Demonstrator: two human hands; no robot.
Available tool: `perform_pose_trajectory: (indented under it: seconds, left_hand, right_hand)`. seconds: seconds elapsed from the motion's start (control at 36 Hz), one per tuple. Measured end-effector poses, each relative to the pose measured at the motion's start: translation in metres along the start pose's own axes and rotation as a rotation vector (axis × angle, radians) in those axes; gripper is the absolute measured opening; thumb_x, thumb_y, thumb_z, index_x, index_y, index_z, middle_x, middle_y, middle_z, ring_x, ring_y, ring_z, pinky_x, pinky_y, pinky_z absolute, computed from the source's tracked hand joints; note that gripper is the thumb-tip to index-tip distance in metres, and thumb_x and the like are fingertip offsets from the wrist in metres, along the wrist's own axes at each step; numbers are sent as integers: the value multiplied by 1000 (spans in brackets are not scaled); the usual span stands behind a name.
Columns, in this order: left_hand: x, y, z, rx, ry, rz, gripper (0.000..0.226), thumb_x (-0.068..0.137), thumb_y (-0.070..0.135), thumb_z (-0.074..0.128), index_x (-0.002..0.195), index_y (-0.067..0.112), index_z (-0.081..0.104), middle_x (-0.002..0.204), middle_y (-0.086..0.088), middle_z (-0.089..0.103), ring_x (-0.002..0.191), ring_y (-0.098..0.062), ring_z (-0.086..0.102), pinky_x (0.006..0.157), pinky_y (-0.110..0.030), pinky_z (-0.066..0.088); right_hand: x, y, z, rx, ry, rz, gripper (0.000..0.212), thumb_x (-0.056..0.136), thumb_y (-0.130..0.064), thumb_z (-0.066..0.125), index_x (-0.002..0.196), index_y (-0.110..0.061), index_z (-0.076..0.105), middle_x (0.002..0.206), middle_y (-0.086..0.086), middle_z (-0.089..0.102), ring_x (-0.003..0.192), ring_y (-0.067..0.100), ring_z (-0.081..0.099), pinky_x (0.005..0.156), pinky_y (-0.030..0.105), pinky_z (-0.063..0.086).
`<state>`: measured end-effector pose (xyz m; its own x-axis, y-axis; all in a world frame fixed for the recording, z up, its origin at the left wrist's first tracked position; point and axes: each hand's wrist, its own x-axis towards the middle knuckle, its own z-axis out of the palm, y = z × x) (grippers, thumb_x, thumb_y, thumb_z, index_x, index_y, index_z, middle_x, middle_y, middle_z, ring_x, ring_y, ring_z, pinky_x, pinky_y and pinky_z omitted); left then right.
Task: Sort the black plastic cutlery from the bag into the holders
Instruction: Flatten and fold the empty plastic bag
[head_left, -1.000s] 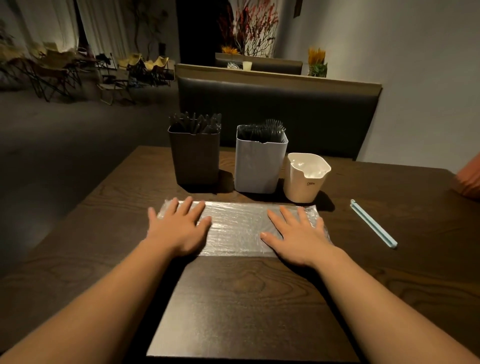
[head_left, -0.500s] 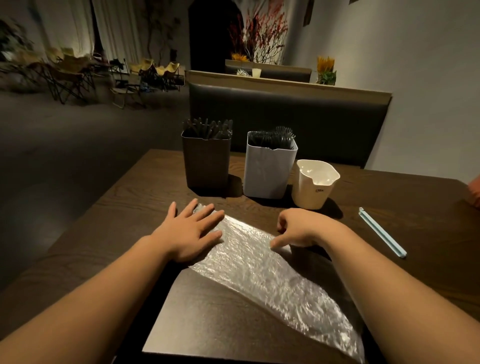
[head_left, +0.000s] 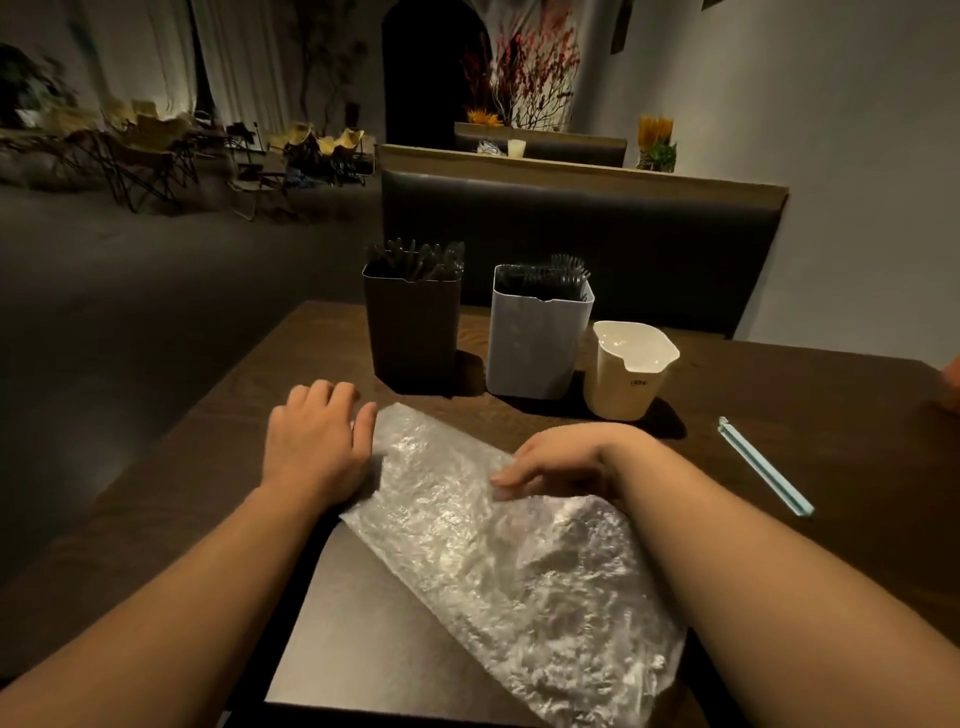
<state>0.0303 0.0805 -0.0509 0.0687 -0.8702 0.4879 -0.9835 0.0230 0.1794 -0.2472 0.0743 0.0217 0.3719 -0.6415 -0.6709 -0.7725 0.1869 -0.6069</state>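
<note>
The left hand (head_left: 317, 447), flat before, now curls at the far-left corner of the bag (head_left: 519, 571); its grip is unclear. The right hand (head_left: 561, 462) pinches the crinkled, clear bag, which lies diagonally.

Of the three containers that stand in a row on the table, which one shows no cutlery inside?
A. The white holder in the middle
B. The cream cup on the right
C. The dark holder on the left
B: the cream cup shows only its bare pale inside, while black cutlery sticks up from the dark holder and also from the white holder.
</note>
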Motion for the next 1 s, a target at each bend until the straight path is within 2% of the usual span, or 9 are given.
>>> perform_pose_trajectory:
  seconds: [0.11, 0.25, 0.36, 0.5, 0.64, 0.72, 0.81, 0.92, 1.0]
  left_hand:
    - [3, 0, -2, -98, 16, -131, 34, 103, 43, 39, 112, 17, 59, 107, -6, 58, 96, -23, 47, 80, -41, 42]
    - [3, 7, -16, -642, 68, -312, 29, 103, 44, 46, 96, 18, 57, 93, -3, 60, 88, -23, 58, 72, -39, 45]
    - [5, 44, -32, -1548, -556, -460, 55, 92, 65, 52, 96, 12, 68, 88, -19, 62, 72, -24, 65, 69, -42, 49]
    - [13, 78, -55, -1860, -849, -457, 96, 88, 85, 16, 132, 15, 65, 132, -17, 66, 122, -35, 63, 99, -53, 49]
    - [22, 79, -59, -1738, -832, -313, 78, 89, 75, 33, 134, 17, 60, 129, -9, 69, 117, -30, 67, 98, -50, 54]
    - [22, 83, -59, -1590, -759, -178, 36, 94, 35, 62, 127, 21, 63, 114, -5, 73, 98, -22, 72, 84, -40, 58]
    - [25, 87, -53, -1612, -664, -195, 30, 97, 12, 58, 126, 19, 65, 102, -5, 72, 84, -16, 69, 76, -31, 58]
    - [31, 90, -48, -1701, -675, -243, 17, 98, 24, 56, 105, 13, 67, 84, -1, 64, 71, -12, 62, 68, -28, 52]
    - [36, 88, -39, -1714, -658, -352, 24, 87, 31, 65, 98, 9, 65, 86, -10, 58, 76, -22, 57, 76, -36, 47]
  right_hand:
    - [-1, -11, 5, -74, 160, -207, 6, 95, -19, 67, 94, -24, 71, 80, -8, 68, 61, 1, 64, 58, 14, 49]
    - [-23, -9, -16, 65, 373, -524, 32, 96, -19, 65, 125, -34, 66, 64, -11, 66, 46, 4, 46, 44, 15, 39]
    - [-35, -7, -23, 278, 515, -732, 40, 96, -14, 65, 122, -44, 68, 89, 22, 69, 60, 25, 44, 53, 30, 42]
    - [-36, 4, -19, 338, 604, -741, 37, 97, -8, 61, 130, -27, 60, 61, -18, 65, 51, -2, 59, 47, 12, 44]
    - [-21, 20, -12, 533, 657, -670, 22, 96, -9, 64, 115, -18, 68, 103, 8, 76, 95, 28, 74, 85, 48, 59]
    - [-18, 24, -8, 629, 627, -707, 16, 98, -10, 60, 112, -16, 65, 90, 2, 76, 78, 19, 74, 69, 33, 60]
    - [-16, 29, -5, 722, 588, -779, 20, 99, -14, 52, 115, -19, 62, 80, -7, 75, 67, 7, 69, 57, 18, 53]
    - [-15, 27, -1, 791, 652, -811, 17, 102, -15, 50, 106, -13, 66, 72, -5, 71, 66, 5, 65, 61, 18, 52]
    - [-16, 21, 5, 802, 713, -763, 39, 95, -35, 63, 102, 4, 65, 81, 18, 58, 67, 29, 49, 64, 37, 41]
